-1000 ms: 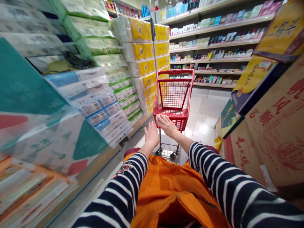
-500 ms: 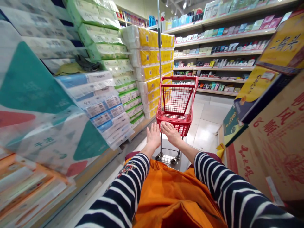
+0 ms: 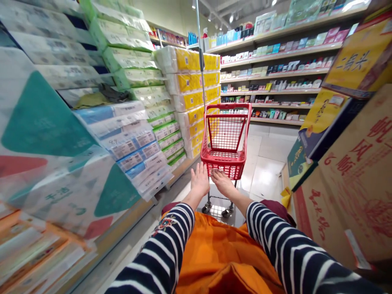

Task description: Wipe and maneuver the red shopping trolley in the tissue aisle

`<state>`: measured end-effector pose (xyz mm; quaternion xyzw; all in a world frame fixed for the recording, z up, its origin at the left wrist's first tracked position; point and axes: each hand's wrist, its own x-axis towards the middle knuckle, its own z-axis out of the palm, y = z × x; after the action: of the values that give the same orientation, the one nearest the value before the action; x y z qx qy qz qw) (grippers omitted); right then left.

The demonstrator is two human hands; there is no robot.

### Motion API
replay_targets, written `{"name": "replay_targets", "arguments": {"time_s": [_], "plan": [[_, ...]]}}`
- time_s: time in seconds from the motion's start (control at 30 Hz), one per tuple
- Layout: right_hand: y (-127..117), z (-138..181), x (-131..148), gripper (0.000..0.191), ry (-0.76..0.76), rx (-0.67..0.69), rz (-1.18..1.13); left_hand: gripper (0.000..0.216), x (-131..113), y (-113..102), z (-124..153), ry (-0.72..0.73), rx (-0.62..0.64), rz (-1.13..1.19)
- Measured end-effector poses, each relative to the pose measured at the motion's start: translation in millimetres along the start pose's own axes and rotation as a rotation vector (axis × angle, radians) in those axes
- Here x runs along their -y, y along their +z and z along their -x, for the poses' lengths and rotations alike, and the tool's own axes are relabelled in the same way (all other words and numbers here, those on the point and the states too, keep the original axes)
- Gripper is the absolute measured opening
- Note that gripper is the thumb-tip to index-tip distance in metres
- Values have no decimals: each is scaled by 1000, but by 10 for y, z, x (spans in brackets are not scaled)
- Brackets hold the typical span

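A small red wire shopping cart [image 3: 226, 141] stands in the aisle ahead of me, with nothing visible inside its basket. My left hand [image 3: 200, 179] is stretched out flat, fingers apart, just short of the cart's near rim. Beside it, my right hand [image 3: 222, 181] lies open too, fingertips close to or touching that rim; I cannot tell which. Both arms wear navy sleeves with white stripes over an orange apron. A thin metal pole [image 3: 200, 61] rises from the cart's left side.
Stacked packs of tissue and paper rolls [image 3: 122, 130] line the shelf on my left. Cardboard boxes [image 3: 349, 175] with red print crowd the right. Shelves of small goods [image 3: 275, 69] run across the far end. Pale floor tiles [image 3: 266, 163] stretch beyond the cart.
The view has tilted up and the cart has rolled slightly farther away. My right hand, earlier resting on the rim, now sits a little lower behind it; both hands stay open.
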<state>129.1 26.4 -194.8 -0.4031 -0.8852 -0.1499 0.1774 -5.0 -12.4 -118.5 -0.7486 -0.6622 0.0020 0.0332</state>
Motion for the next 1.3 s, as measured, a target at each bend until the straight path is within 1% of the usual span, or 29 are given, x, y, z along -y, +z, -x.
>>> {"name": "replay_targets", "arguments": {"time_s": [0.1,0.2,0.27,0.33,0.4,0.5,0.63,0.73,0.83,0.93,1.1,1.17,1.23,1.3], "plan": [[-158,-100,-58,39,-6,-115,-45,73,-28,13,-19,-2,6,8],[-343,-328,-98,43,55,-230,-62,73,-36,-21,-33,-8,-17,8],[-408,-439,-113,42,103,-233,-49,74,-47,-61,-38,0,-24,5],[-414,-459,-146,41,132,-194,-34,74,-67,-100,-52,14,-25,2],[-385,-383,-234,42,149,-165,-25,74,-93,-131,-84,27,-27,-2],[-358,-150,-512,45,182,-167,-4,74,-134,-155,-176,31,-35,4],[-399,184,-977,44,281,-206,31,71,-156,-156,-358,46,-10,27],[-389,340,-1138,43,345,-266,20,72,-124,-121,-501,76,-5,18],[-317,393,-1116,45,391,-348,-19,70,-66,-52,-615,97,-11,3],[-245,376,-1063,44,420,-388,-53,69,1,28,-677,136,-23,-15],[-184,273,-1038,40,444,-388,-79,72,178,107,-672,216,-87,-64],[-164,203,-1009,40,457,-379,-75,76,258,119,-681,243,-81,-97],[-144,122,-969,42,461,-364,-58,78,314,135,-719,240,-61,-113],[-130,53,-937,43,441,-342,-38,79,331,160,-775,203,-62,-114]]}}
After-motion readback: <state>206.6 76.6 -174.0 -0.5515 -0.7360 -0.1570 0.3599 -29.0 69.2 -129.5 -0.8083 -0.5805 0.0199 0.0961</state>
